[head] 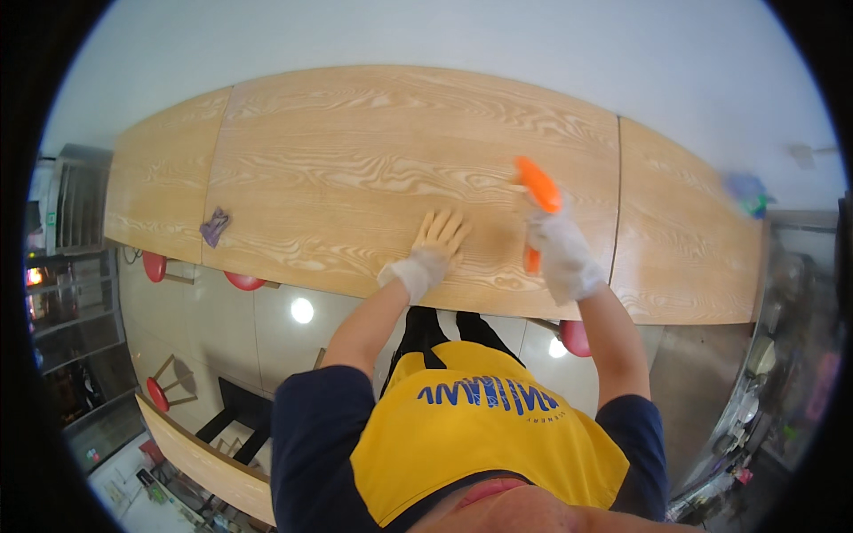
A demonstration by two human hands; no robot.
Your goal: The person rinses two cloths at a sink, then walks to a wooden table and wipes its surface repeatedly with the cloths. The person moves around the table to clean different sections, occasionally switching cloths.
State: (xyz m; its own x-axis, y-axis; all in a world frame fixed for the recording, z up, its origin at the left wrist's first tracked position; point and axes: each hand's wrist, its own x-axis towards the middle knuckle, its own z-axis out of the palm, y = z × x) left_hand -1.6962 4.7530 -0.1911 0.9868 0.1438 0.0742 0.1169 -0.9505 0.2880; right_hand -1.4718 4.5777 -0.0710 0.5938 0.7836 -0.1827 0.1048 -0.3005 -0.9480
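Note:
My left hand (436, 240), in a thin translucent glove, rests with its fingers spread on the light wood-grain table (373, 146). Nothing shows in its grasp. Above the same tabletop, my gloved right hand (553, 236) grips a spray bottle whose orange trigger head (538, 185) points to the far left. The bottle's body is mostly hidden by the hand, and this area is blurred. A crumpled purple cloth (215, 227) lies on the table well to the left of my left hand, by a seam between table sections.
Red round stools (244, 280) stand along the table's near edge, one more (576, 338) beside my right arm. The white wall (426, 33) borders the far edge. A blurred blue-and-green object (750, 193) is at the far right. Another wooden table (206, 460) stands behind at lower left.

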